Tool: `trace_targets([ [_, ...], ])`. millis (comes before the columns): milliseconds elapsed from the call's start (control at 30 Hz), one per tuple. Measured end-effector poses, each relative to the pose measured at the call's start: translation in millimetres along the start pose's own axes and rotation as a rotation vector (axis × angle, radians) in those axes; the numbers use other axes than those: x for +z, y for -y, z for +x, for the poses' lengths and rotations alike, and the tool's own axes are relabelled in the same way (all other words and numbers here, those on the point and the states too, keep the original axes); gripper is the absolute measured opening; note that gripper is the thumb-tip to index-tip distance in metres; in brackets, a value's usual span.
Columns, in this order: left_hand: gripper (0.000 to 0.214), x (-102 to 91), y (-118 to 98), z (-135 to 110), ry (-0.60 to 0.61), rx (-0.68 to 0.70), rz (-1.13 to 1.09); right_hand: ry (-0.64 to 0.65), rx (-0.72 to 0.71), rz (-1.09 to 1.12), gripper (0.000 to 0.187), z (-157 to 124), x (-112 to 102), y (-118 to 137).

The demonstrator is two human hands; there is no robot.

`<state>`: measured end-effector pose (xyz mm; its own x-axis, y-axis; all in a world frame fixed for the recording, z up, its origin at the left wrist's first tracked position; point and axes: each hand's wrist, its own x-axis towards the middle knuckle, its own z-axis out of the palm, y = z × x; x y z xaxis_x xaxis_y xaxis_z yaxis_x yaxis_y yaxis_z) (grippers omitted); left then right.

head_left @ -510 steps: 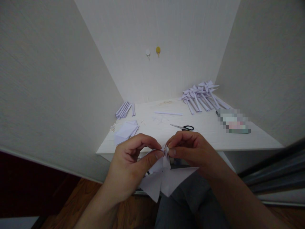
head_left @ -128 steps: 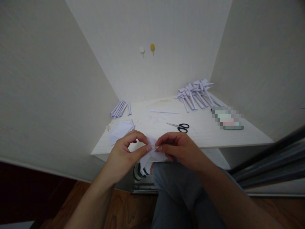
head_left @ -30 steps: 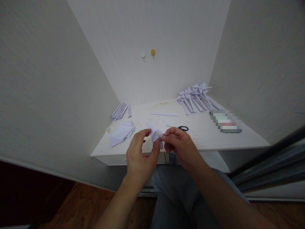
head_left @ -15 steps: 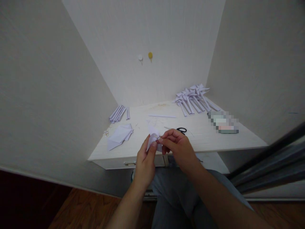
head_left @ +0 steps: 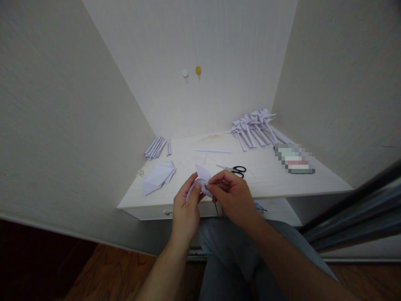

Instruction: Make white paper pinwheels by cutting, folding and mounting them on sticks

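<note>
A white paper pinwheel head (head_left: 203,174) with curled blades is held above the front edge of the white desk. My left hand (head_left: 187,205) is closed on it from the left, with the thumb over the folded paper. From the right, my right hand (head_left: 233,194) pinches at the middle of the same pinwheel; any small piece between those fingertips is too small to make out. Just beyond the right hand lie black-handled scissors (head_left: 238,170). Flat sheets of cut white paper (head_left: 159,177) rest to the left of my hands.
Rolled paper sticks (head_left: 155,148) lie at the back left. Several finished pinwheels (head_left: 253,125) are piled at the back right, near a pixelated flat object (head_left: 294,161). One thin paper stick (head_left: 213,151) lies mid-desk (head_left: 266,179). Walls enclose three sides.
My left hand has shifted slightly left and the pinwheel has turned, so one blade now points up. The right hand stays at its centre. The scissors' handles show more fully.
</note>
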<state>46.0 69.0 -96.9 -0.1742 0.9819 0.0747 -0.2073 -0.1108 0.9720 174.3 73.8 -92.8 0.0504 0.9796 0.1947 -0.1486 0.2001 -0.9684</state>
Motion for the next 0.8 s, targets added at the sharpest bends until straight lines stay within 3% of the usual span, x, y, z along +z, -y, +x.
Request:
trace_targets([
  [233, 0.048, 0.8, -4.6, 2.1, 0.016, 0.046, 0.085, -0.011, -0.043, -0.216, 0.002, -2.7, -1.6, -1.7],
  [400, 0.042, 2.7, -6.9, 1.3, 0.093, 0.052, 0.078, -0.029, -0.051, -0.346, 0.004, -2.4, -2.5, 0.3],
  [800, 0.046, 3.3, -6.1, 0.5, 0.158, 0.029, 0.041, -0.004, -0.034, -0.45, 0.008, -1.2, -3.5, 3.8],
])
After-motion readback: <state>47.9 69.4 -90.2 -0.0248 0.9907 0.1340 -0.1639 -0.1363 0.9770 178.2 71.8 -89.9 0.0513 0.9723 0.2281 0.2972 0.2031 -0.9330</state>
